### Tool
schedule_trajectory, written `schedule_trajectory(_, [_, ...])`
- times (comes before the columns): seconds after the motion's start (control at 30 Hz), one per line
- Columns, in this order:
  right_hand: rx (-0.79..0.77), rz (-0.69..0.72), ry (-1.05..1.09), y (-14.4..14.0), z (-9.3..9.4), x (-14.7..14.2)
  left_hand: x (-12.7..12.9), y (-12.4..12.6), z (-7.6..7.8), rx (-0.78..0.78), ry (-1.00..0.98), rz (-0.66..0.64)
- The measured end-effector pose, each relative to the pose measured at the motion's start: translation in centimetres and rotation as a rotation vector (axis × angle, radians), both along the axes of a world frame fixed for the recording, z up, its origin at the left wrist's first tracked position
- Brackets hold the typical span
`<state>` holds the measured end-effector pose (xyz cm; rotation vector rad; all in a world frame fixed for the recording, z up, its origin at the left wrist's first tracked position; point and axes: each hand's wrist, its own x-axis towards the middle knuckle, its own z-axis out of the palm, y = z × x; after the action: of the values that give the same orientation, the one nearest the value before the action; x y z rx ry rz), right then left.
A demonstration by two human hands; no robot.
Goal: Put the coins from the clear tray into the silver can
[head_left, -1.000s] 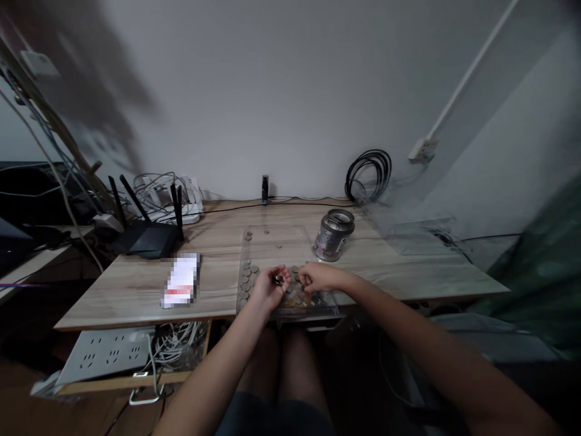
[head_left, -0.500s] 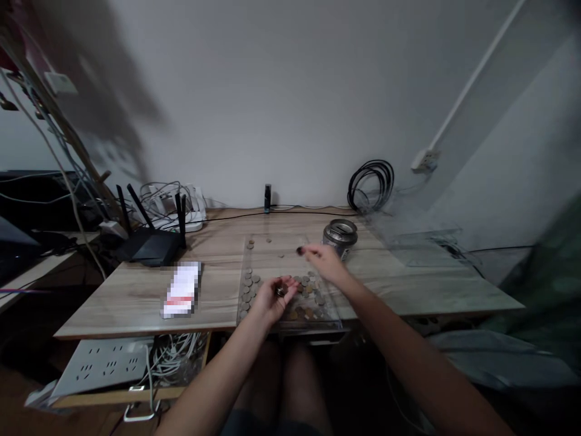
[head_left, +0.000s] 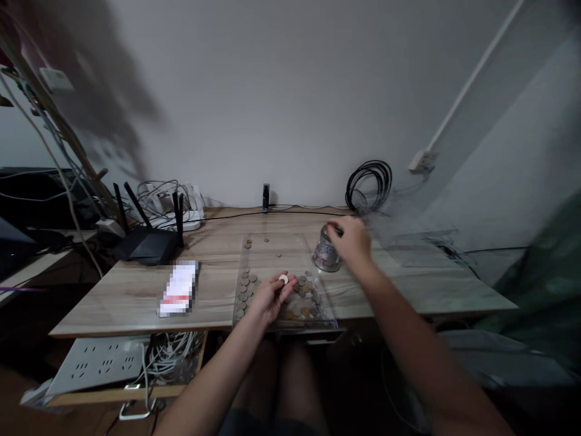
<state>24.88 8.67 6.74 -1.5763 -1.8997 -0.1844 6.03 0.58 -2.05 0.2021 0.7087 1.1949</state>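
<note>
A clear flat tray (head_left: 258, 242) lies on the wooden desk with several coins (head_left: 303, 303) scattered in its near half. My left hand (head_left: 270, 297) rests over the tray's near part and pinches a pale coin (head_left: 284, 280) between thumb and fingertips. My right hand (head_left: 351, 239) is reached out over the top of a small metal tin (head_left: 324, 257) that stands just right of the tray, fingers curled over its mouth. Whether that hand holds a coin is hidden.
A black router (head_left: 145, 242) with antennas and a tangle of cables (head_left: 158, 194) sit at the back left. A blurred white card (head_left: 178, 289) lies left of the tray. A coiled black cable (head_left: 368, 181) hangs at the back right. A power strip (head_left: 97, 363) lies under the desk.
My right hand rose from the coins in the tray and swung right to the top of the tin. My left hand stayed over the tray, now showing a pale coin at its fingertips.
</note>
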Motion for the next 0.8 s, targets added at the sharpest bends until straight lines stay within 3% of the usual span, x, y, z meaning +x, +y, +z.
schedule_trajectory(0.1, [-0.346,0.47,0.053,-3.0,-3.3,-3.6,0.1,-0.1,0.0,0.036,0.013,-0.05])
schedule_trajectory(0.13, [-0.47,0.58,0.081,-3.6,-4.4,-4.6,0.1,-0.2,0.1,0.045,0.012,-0.058])
schedule_trajectory(0.2, [-0.608,0.663,0.163,-4.2,-6.0,-5.8,0.2,-0.2,0.2,0.045,0.011,-0.047])
schedule_trajectory(0.3, [-0.563,0.567,0.253,-3.4,-5.6,-5.3,0.1,-0.1,0.2,-0.008,-0.004,-0.054])
schedule_trajectory(0.4, [-0.36,0.406,0.337,-1.7,-2.4,-3.2,0.0,0.0,0.2,-0.069,-0.05,-0.098])
schedule_trajectory(0.5, [-0.411,0.41,0.402,-1.0,-0.3,-2.1,-0.1,0.1,0.2,-0.063,-0.094,-0.116])
schedule_trajectory(0.6, [-0.564,0.483,0.349,-1.6,-1.7,-3.2,-0.1,0.0,0.3,-0.031,-0.126,-0.149])
schedule_trajectory(0.7, [-0.517,0.446,0.243,-2.4,-4.5,-5.0,0.0,0.1,0.3,-0.054,-0.118,-0.153])
schedule_trajectory(0.8, [-0.445,0.41,0.198,-2.4,-6.1,-5.7,0.0,0.1,0.2,-0.064,-0.094,-0.109])
